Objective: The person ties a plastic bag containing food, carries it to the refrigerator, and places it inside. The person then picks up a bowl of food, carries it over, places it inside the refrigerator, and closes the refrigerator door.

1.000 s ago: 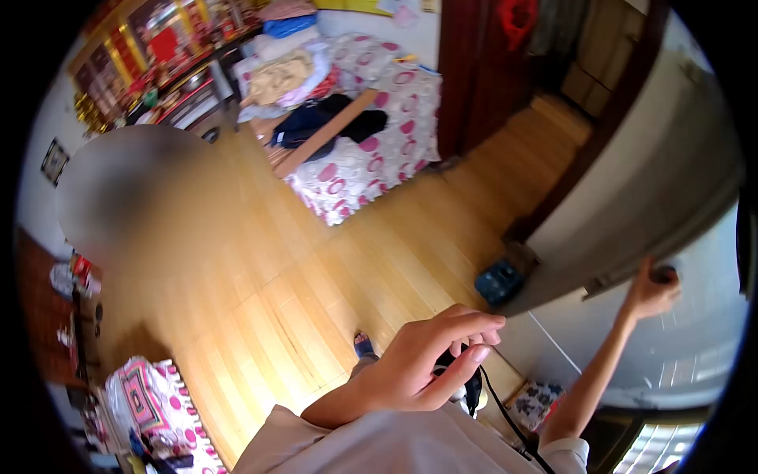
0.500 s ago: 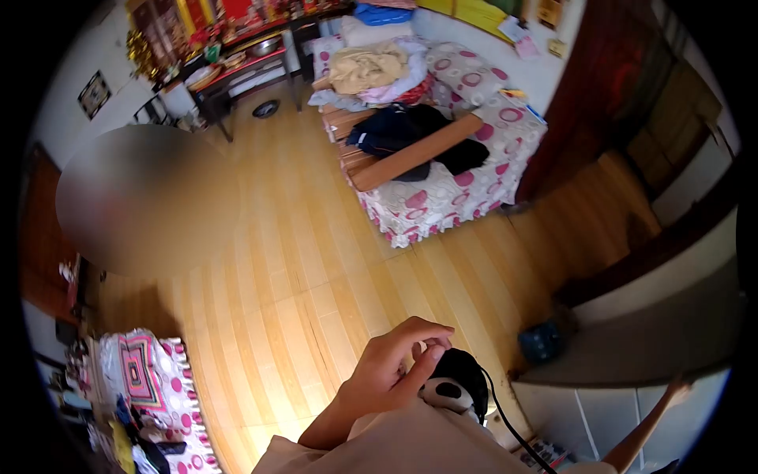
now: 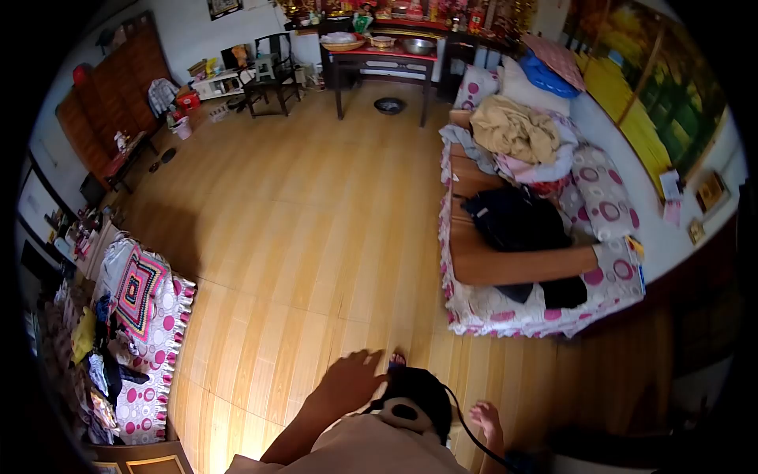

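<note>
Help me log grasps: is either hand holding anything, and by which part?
No held thing shows: the right hand looks empty; the left hand, its palm hidden, shows nothing gripped.

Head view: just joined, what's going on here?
The camera wearer is over a plank floor, neither hand visibly holding anything. The left hand is open beside a black item at their front; contact is unclear. The right hand is open, near a black cable. Ahead right, dark clothing lies on covered furniture.
</note>
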Demonstrator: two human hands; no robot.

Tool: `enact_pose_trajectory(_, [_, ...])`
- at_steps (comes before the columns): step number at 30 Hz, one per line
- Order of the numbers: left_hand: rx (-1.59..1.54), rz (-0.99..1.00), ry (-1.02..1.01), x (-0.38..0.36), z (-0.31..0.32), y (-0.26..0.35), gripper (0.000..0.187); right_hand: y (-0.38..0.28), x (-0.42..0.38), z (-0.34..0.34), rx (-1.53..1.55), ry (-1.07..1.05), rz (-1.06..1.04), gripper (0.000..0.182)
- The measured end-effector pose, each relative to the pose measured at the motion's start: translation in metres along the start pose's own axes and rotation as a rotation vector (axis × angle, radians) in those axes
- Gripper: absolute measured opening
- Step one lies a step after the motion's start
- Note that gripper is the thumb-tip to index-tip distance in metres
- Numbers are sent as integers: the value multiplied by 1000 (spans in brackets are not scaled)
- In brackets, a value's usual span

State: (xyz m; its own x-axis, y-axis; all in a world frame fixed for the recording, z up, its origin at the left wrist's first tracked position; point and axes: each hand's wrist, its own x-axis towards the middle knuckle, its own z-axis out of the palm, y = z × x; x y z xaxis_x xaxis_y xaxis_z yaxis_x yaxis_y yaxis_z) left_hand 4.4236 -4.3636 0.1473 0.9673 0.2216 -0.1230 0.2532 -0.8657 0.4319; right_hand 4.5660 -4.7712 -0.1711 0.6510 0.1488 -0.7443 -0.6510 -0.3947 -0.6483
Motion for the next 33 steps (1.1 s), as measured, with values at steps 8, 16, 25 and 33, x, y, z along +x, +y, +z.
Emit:
enact_pose_trajectory(8, [-99,-698,-25,29,-50,-143,58,-246,254,162,171,-875,-178,30])
enact_pose_trajectory(16, [-250,-1027,-67,50,-43,-326,46,-424,205,487,-608,-691,-363,34])
enact_pose_trajectory(25, [-3,-979,211,123,-220,-551,44,-568,157,839,-825,-1165,-803,30])
enact_pose_trajectory(33, [-278,-1115,175,143,-331,-766,54,-620,173,1072,-827,-1274,-778,24])
